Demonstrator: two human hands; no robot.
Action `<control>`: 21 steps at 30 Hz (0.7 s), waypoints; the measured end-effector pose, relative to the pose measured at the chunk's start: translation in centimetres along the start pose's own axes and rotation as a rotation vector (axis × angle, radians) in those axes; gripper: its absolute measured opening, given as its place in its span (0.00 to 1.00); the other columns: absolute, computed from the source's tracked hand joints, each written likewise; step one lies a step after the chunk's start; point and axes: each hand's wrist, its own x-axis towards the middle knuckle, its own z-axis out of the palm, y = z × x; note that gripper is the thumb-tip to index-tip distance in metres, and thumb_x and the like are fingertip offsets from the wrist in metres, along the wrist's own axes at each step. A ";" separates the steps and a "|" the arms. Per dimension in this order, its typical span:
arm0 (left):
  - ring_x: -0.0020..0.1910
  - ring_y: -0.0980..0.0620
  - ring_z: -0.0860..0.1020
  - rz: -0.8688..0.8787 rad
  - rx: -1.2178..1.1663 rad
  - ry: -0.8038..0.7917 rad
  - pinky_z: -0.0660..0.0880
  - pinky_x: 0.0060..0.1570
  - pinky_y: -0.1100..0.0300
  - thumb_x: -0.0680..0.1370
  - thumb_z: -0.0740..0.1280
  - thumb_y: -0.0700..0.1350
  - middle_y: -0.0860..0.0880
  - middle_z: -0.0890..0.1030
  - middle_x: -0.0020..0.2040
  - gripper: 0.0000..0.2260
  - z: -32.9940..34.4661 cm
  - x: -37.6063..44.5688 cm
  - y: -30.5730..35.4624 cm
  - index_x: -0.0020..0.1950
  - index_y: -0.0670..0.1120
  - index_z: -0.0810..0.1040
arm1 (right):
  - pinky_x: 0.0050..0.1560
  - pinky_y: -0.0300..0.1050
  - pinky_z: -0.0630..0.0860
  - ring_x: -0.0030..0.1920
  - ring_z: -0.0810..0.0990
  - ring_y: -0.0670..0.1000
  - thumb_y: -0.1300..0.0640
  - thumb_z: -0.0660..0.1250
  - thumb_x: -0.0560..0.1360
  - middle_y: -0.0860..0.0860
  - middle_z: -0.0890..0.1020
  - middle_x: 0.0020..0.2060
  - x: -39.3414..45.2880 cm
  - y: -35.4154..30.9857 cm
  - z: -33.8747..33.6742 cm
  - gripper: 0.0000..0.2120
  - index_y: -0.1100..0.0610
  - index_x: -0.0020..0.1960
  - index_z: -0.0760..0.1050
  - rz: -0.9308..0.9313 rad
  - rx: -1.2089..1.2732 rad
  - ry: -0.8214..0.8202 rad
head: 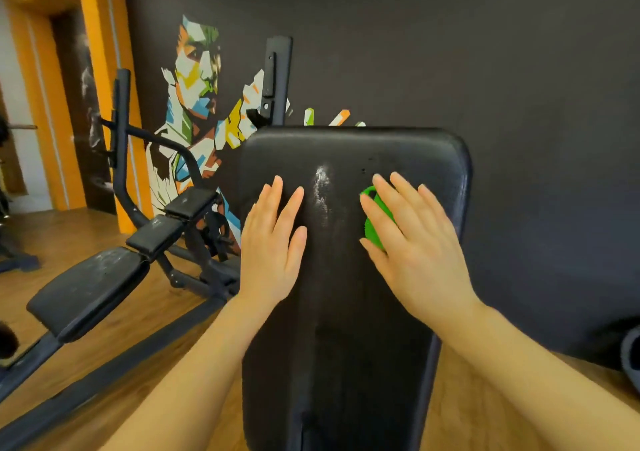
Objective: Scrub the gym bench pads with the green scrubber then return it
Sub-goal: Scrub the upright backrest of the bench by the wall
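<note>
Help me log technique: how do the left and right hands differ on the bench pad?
The left hand lies bare and flat on the bench pad, while the right hand presses the green scrubber under its palm. The left hand sits by the pad's left edge; the right hand sits right of the whitish streak. Both have straight fingers pointing up the pad.

The bench pad (349,277) stands straight before me, tilted up toward the wall (485,52). My left hand (272,243) lies flat on its left half; my right hand (412,239) presses the scrubber (373,224) against its right half (only the scrubber's edge shows). Another bench (90,288) sits to my left on the floor (138,340).
</note>
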 end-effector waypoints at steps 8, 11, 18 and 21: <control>0.78 0.53 0.48 0.038 -0.039 0.265 0.43 0.74 0.56 0.81 0.47 0.53 0.50 0.54 0.80 0.25 3.9 0.3 -0.7 0.79 0.54 0.57 | 0.74 0.56 0.59 0.73 0.66 0.60 0.53 0.58 0.81 0.59 0.71 0.71 -0.2 0.3 2.0 0.21 0.61 0.70 0.72 -0.074 -0.205 0.210; 0.78 0.53 0.48 0.055 -0.051 0.288 0.44 0.74 0.55 0.81 0.47 0.54 0.50 0.55 0.80 0.25 4.0 0.3 -0.8 0.78 0.54 0.58 | 0.73 0.58 0.63 0.72 0.68 0.60 0.54 0.59 0.81 0.59 0.73 0.69 -0.1 0.4 2.1 0.20 0.62 0.70 0.72 -0.083 -0.249 0.234; 0.79 0.50 0.49 0.051 -0.060 0.247 0.44 0.75 0.53 0.81 0.46 0.54 0.49 0.54 0.80 0.25 3.5 0.1 -0.5 0.79 0.54 0.56 | 0.67 0.62 0.70 0.67 0.73 0.65 0.60 0.64 0.79 0.63 0.76 0.65 5.8 0.9 1.0 0.16 0.66 0.64 0.76 -0.152 -0.312 0.278; 0.79 0.51 0.48 0.048 -0.059 0.244 0.44 0.75 0.54 0.81 0.46 0.55 0.50 0.53 0.80 0.25 3.6 -0.1 -0.6 0.79 0.55 0.54 | 0.69 0.63 0.65 0.70 0.69 0.66 0.58 0.64 0.79 0.63 0.75 0.67 8.7 0.8 1.0 0.17 0.64 0.66 0.75 -0.065 -0.324 0.192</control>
